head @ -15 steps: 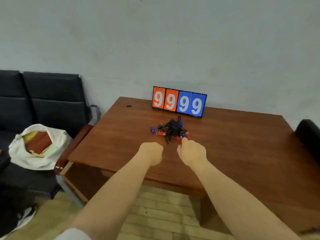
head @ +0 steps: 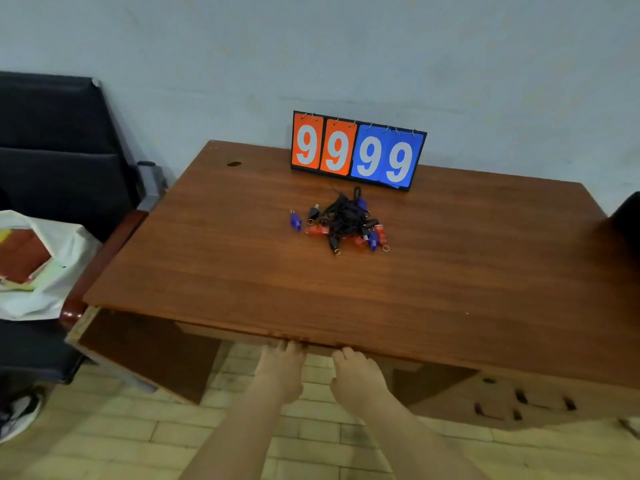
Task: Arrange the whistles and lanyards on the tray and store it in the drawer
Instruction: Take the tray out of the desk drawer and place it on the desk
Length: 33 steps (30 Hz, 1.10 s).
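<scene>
The desk [head: 467, 278] fills my view. The tangled whistles and lanyards [head: 343, 221] sit at twelve o'clock. My left hand [head: 281, 370] and right hand [head: 358, 375] touch its front edge at six, fingertips hidden, so I cannot tell their grip. A jerky pull on a drawer there could shake the desk and roll whistles off.

The room's light was soft, even and rather dim, throwing no hard shadows. Beyond the left hand [head: 282, 370] the desk top [head: 221, 258] showed a dull sheen without glare, and beneath its near edge it went dark. The pile of whistles [head: 343, 223] farther off looked soft, its fine detail lost. Far right of the right hand [head: 356, 375] a dark shape [head: 623, 230] smeared into blur, and the wide lens bowed the desk's edges.
</scene>
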### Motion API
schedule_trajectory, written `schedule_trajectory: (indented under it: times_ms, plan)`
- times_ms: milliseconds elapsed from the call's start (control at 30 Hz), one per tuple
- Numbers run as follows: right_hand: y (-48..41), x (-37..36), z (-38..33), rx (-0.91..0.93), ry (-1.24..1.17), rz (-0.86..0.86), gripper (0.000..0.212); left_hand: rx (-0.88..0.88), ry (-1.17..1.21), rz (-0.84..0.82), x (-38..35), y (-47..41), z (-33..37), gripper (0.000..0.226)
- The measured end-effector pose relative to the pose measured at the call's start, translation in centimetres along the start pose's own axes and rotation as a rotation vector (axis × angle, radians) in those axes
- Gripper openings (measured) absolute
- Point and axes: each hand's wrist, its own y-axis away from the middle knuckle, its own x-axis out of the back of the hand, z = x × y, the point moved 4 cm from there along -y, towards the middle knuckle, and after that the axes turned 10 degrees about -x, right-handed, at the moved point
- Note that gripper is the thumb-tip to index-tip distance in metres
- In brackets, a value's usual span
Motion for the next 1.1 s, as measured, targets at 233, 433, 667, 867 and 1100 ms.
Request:
schedule_trajectory:
  times_ms: [233, 433, 667, 867, 1100]
  plan:
    - [-2.9, -2.0, 0.6, -0.171, -0.029, -0.136, 0.065, 0.061, 0.065, -0.01, -1.4, -2.2, -0.9, 0.081]
    - [-3.3, -1.5, 1.0, -0.173, -0.065, -0.144, 0.062, 0.07, 0.188, 0.06, -0.7, -2.1, -0.7, 0.07]
    - [-2.4, -0.4, 0.4, -0.151, -0.114, -0.013, 0.01, 0.004, 0.149, 0.124, 1.5, -1.7, -0.5, 0.015]
    - [-1.5, -1.3, 0.7, -0.003, -0.07, 0.159, 0.015, -0.018, 0.121, 0.227, 0.0, -1.1, -0.5, 0.026]
    - [-0.9, -5.7, 0.1, -0.033, -0.001, 0.036, 0.079, 0.147, 0.023, 0.081, -4.1, -0.7, -0.3, 0.115]
